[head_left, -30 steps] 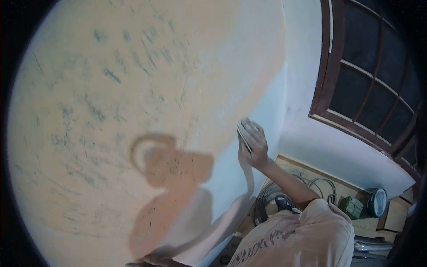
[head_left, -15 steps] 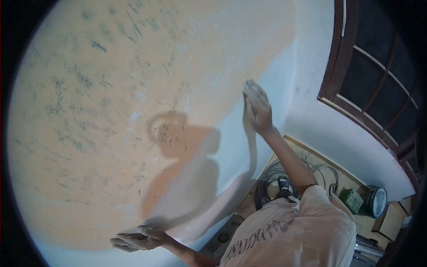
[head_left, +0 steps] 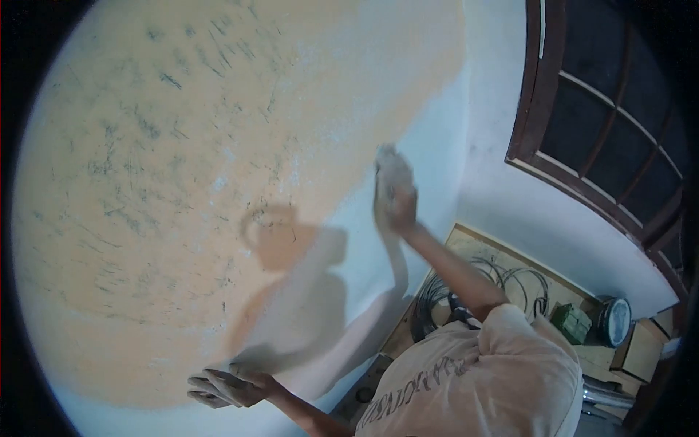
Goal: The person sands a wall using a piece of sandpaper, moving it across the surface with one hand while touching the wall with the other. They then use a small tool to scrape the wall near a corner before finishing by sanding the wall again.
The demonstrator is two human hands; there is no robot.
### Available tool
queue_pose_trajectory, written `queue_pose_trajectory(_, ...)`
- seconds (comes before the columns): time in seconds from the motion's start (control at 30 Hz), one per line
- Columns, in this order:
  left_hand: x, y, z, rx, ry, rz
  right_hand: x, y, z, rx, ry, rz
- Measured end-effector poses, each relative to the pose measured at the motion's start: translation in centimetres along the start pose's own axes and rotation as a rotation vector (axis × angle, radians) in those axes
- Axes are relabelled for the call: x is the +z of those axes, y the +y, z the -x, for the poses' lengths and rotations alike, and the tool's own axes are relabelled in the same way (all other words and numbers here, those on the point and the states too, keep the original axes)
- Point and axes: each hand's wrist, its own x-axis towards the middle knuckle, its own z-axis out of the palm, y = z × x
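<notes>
My right hand (head_left: 397, 191), coated in pale dust and slightly blurred, is against the wall (head_left: 320, 87), near the border between the orange paint and the light blue-white band. Its fingers are pressed together, and whatever may be under them is hidden. At the lower left, my left hand (head_left: 229, 387) is by the lower part of the same wall, dusty, with its fingers loosely apart and nothing seen in it. Dark scratches and scuffs cover the orange area. My shadow falls on the wall between the two hands.
A dark-framed window (head_left: 531, 109) is at the upper right. Coiled cable (head_left: 429, 309) lies on the floor in the corner. Near it are a green box (head_left: 571, 324), a bucket (head_left: 615, 322) and a cardboard box (head_left: 641, 353).
My right hand has moved down and left along the wall. My left hand has barely shifted. The view has turned slightly, so the window and corner appear further left.
</notes>
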Motion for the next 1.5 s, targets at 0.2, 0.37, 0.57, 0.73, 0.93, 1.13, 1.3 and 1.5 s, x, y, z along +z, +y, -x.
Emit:
queue_pose_trajectory(0.2,0.1,0.1,0.1,-0.014,0.007,0.016,0.4,-0.4,3.2,-0.583,-0.237,0.233)
queue_pose_trajectory(0.37,0.1,0.3,0.7,-0.013,0.011,0.048,-0.9,1.7,-0.7,0.035,-0.002,0.081)
queue_pose_trajectory(0.57,0.3,0.7,1.2,0.015,0.0,0.034,-0.7,-2.7,3.4,-0.383,-0.234,0.042)
queue_pose_trajectory(0.73,0.2,0.4,2.4,0.024,-0.023,0.067,-1.5,3.3,-3.4,0.17,0.027,0.041)
queue_pose_trajectory(0.93,0.3,0.0,3.6,0.056,-0.095,0.034,-0.3,-2.3,3.0,-0.008,-0.102,-0.051)
queue_pose_trajectory(1.13,0.1,3.2,1.0,-0.025,0.057,0.162,0.1,3.0,-4.6,0.355,0.158,-0.075)
queue_pose_trajectory(1.3,0.6,3.0,1.3,-0.019,0.089,0.163,-1.1,-0.1,1.3,-0.001,-0.069,0.016)
queue_pose_trajectory(1.5,-0.1,3.3,1.3,-0.023,0.009,0.162,-1.8,7.1,-4.8,0.346,0.023,0.062)
